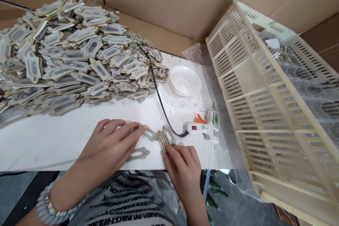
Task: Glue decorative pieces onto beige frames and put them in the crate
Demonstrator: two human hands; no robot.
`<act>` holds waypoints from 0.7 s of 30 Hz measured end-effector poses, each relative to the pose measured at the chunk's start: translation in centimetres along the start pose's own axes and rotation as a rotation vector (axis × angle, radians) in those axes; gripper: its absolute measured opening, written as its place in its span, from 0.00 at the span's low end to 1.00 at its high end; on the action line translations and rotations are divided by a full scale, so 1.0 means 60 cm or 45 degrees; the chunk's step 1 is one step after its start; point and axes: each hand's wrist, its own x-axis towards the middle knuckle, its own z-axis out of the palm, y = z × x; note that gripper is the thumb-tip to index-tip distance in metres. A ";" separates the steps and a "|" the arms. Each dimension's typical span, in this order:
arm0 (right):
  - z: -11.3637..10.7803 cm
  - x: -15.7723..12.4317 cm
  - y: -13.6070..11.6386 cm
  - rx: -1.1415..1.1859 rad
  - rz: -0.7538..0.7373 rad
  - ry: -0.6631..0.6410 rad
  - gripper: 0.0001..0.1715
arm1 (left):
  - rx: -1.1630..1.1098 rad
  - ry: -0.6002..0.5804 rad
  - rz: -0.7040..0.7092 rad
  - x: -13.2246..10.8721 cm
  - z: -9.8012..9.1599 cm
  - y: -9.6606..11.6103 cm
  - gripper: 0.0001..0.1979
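Observation:
My left hand [113, 144] is closed, its thumb and fingertips gripping the left end of a small grey frame-shaped cutout [150, 134] on the white table. Just below its fingers lies another grey cutout [140, 153], partly hidden by the hand. My right hand [182, 162] pinches a similar cutout [161, 140], tilted so its tan edge shows. That piece is close to the right end of the one in my left hand. Behind it a further grey cutout [168, 135] rests near the right fingertips.
A large heap of grey cutouts [92, 47] covers the table's back left. At right lies a white hot glue gun [200, 129] with a black cord [159, 93]. Behind it stands a white bowl [185, 81]. A cream plastic crate [254, 99] is beside the table, with cardboard [159, 0] behind.

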 end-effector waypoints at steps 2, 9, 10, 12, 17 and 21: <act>-0.001 0.001 0.000 0.013 -0.005 0.002 0.08 | 0.009 0.024 -0.007 -0.003 -0.002 -0.007 0.16; -0.002 0.005 -0.005 0.071 -0.035 0.019 0.05 | 0.037 0.021 -0.156 -0.007 -0.001 -0.013 0.16; -0.002 0.005 -0.005 0.069 -0.030 0.017 0.04 | 0.053 0.030 -0.166 -0.006 -0.002 -0.012 0.16; -0.001 0.005 -0.003 0.062 -0.017 0.015 0.03 | 0.094 0.047 -0.179 -0.003 -0.003 -0.013 0.16; 0.000 0.009 -0.004 0.057 0.003 0.050 0.05 | 0.114 0.038 -0.205 -0.004 -0.012 -0.019 0.16; 0.001 0.019 -0.016 0.073 -0.041 0.046 0.08 | -0.143 0.009 -0.147 -0.009 -0.026 -0.012 0.09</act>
